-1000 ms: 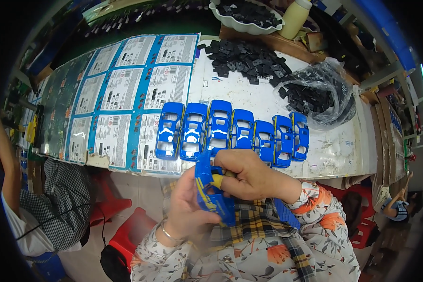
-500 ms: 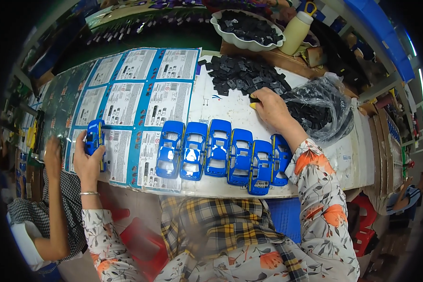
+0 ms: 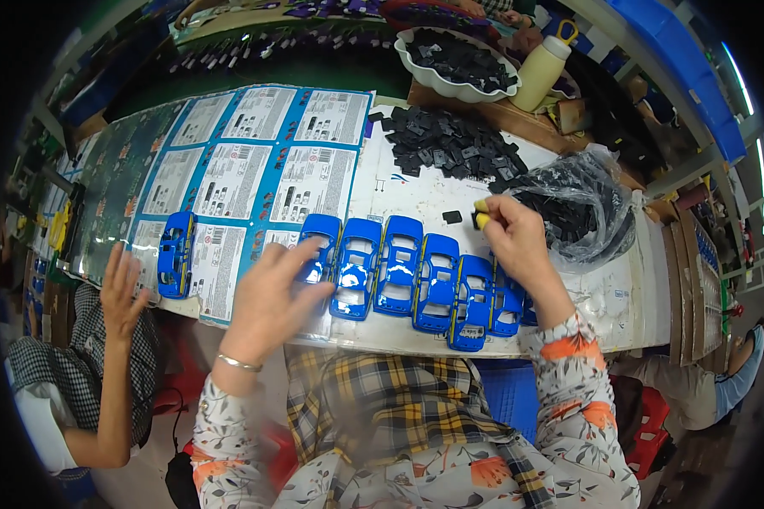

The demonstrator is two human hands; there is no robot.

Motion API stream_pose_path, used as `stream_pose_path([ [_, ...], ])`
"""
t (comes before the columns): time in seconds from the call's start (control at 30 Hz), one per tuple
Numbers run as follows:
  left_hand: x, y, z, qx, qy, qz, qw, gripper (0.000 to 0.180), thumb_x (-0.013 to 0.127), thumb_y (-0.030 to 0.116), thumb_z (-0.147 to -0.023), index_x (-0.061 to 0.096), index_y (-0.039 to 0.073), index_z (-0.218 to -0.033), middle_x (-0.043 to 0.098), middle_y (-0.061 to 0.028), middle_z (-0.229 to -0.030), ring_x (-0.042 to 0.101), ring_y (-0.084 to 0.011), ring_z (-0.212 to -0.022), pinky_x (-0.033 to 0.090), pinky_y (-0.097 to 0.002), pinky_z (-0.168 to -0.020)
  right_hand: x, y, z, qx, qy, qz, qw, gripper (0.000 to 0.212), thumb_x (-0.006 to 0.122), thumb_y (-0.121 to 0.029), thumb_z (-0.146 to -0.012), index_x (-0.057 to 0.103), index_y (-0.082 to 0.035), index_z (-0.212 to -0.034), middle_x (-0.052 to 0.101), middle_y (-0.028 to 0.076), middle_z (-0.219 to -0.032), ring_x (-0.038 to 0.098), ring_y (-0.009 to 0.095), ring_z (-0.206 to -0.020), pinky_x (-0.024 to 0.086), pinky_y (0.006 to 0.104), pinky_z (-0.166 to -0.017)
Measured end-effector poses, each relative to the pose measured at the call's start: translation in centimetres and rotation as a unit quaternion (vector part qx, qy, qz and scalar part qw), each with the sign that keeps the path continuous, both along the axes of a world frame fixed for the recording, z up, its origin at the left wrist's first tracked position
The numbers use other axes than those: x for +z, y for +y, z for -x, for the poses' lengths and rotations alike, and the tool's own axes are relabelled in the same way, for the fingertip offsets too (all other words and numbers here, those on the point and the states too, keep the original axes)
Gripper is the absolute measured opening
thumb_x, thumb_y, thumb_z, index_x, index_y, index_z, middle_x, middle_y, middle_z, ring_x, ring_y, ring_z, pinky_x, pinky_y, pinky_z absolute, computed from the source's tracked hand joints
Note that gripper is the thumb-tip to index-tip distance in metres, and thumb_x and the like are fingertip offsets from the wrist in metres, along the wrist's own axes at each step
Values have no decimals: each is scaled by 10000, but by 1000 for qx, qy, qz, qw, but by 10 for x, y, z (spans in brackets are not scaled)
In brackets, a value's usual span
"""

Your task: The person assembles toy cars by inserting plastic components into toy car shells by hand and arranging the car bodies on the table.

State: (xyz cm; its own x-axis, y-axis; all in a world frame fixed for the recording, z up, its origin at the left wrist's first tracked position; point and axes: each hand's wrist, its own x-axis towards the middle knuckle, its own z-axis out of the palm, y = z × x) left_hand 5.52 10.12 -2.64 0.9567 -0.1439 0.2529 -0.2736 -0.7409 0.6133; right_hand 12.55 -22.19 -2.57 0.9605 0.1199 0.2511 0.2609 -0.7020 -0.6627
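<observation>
Several blue toy car bodies (image 3: 400, 263) lie side by side in a row along the near edge of the table. Over the leftmost car body (image 3: 321, 227) my left hand (image 3: 267, 297) is stretched, slightly blurred, thumb and fingers apart; whether it touches the body I cannot tell. My right hand (image 3: 522, 246), with yellow covers on its fingertips, pinches a small black plastic piece, mostly hidden by the fingers. Just left of it lies a loose black plastic piece (image 3: 452, 217). Another blue toy car (image 3: 176, 256) rests alone on the printed card sheet (image 3: 238, 180) at the left.
Beyond my right hand are a heap of black pieces (image 3: 450, 144) and a clear plastic bag (image 3: 607, 212) of more. A white bowl (image 3: 450, 88) of black pieces and a pale yellow bottle (image 3: 542, 75) stand farther back. Another person's hand (image 3: 123, 293) is raised at the left edge.
My left hand has let go of the blue toy car on the card sheet and moved right to the row. My right hand has drawn back from the heap, and a black piece lies apart.
</observation>
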Motion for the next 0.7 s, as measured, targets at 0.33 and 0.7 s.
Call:
stream_pose_path([
  [0.33,-32,24,-7,0,193,438,878,493,718,-1,-655,438,67,-1056,557,-73,-938,588,-163,-824,500,-315,-748,12,24,91,38,165,-371,913,150,593,21,-826,594,21,-976,623,19,-808,552,32,-667,447,165,-582],
  [0.7,-7,-35,70,-151,53,581,798,1061,880,139,-539,219,70,-1367,545,-184,-1118,554,-306,-1056,484,-442,-879,23,69,121,148,162,-381,898,139,630,22,-803,614,2,-939,620,0,-800,540,13,-663,440,163,-577],
])
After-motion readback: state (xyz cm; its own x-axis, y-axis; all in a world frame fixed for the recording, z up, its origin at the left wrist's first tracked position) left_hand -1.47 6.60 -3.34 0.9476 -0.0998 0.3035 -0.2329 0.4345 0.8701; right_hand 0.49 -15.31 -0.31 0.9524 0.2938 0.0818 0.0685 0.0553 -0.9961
